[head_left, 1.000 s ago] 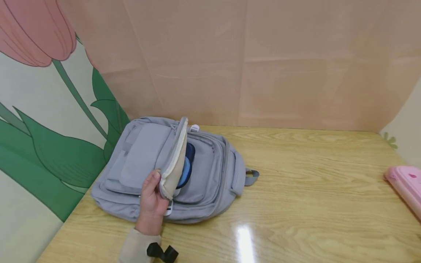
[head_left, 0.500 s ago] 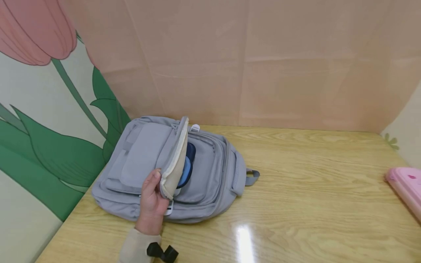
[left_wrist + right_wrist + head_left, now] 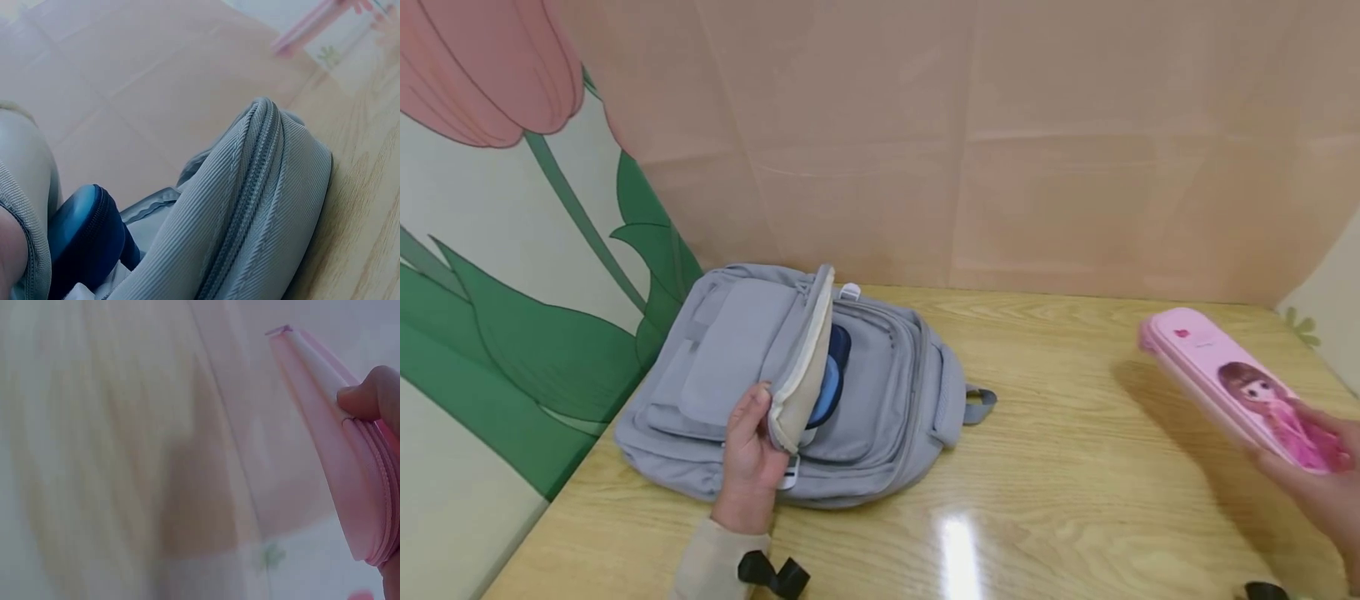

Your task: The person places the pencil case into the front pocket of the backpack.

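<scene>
A grey backpack [image 3: 880, 417] lies on the table at left, its front pocket unzipped. My left hand [image 3: 748, 467] pinches the near corner of the pocket's cream-lined flap [image 3: 796, 400] and holds it up. Inside the pocket sits a dark and light blue zippered item [image 3: 826, 392], partly covered by the flap; the left wrist view shows the same blue item [image 3: 87, 240] close up. At far right, my right hand [image 3: 1315, 492] grips a pink pencil case [image 3: 1206, 358] with a doll picture, raised off the table above its shadow. Its zipped side faces the right wrist view, where a thumb presses the case [image 3: 331, 462].
The wooden table [image 3: 1037, 492] stretches between the backpack and the pencil case. A tan sheet [image 3: 1000, 167] hangs behind it. A wall with a painted tulip [image 3: 482, 75] stands at left, and a pale wall [image 3: 1333, 300] at right. The backpack's top loop [image 3: 979, 406] points right.
My right hand has come into view at right, lifting the pink pencil case off the table and moving it leftward. The left hand and backpack hold their places.
</scene>
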### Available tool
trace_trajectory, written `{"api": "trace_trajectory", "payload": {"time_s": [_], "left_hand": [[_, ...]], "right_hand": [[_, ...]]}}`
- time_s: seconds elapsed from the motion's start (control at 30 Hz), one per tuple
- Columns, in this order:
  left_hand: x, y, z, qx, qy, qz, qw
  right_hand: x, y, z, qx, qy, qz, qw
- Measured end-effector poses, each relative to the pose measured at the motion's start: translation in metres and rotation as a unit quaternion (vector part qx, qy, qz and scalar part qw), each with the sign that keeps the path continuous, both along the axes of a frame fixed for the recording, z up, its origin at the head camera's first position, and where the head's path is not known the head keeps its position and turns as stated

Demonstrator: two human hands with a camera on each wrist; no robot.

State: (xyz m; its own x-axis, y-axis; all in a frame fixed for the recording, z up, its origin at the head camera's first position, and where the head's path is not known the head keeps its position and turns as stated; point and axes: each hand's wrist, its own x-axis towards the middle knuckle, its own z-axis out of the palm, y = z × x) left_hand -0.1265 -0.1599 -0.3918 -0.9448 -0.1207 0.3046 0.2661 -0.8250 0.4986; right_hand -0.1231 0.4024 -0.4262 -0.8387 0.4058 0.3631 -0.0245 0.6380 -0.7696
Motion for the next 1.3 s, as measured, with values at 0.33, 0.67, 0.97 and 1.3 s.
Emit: {"api": "trace_trajectory", "payload": {"time_s": [0.33, 0.67, 0.97, 1.3], "left_hand": [[0.000, -0.001, 0.003, -0.009, -0.004, 0.009, 0.9999], [-0.003, -0.002, 0.005, -0.058, 0.002, -0.004, 0.9983], [-0.004, -0.001, 0.000, -0.094, 0.008, -0.024, 0.9953], [-0.016, -0.018, -0.008, -0.099, 0.107, -0.086, 0.9856]], "right_hand": [[-0.032, -0.126, 0.048, 0.138, 0.046, 0.156, 0.977], [-0.075, -0.226, 0.051, 0.153, 0.116, 0.336, 0.922], [-0.095, -0.262, 0.057, 0.166, 0.130, 0.398, 0.893], [-0.110, -0.284, 0.069, 0.193, 0.119, 0.423, 0.877]]}}
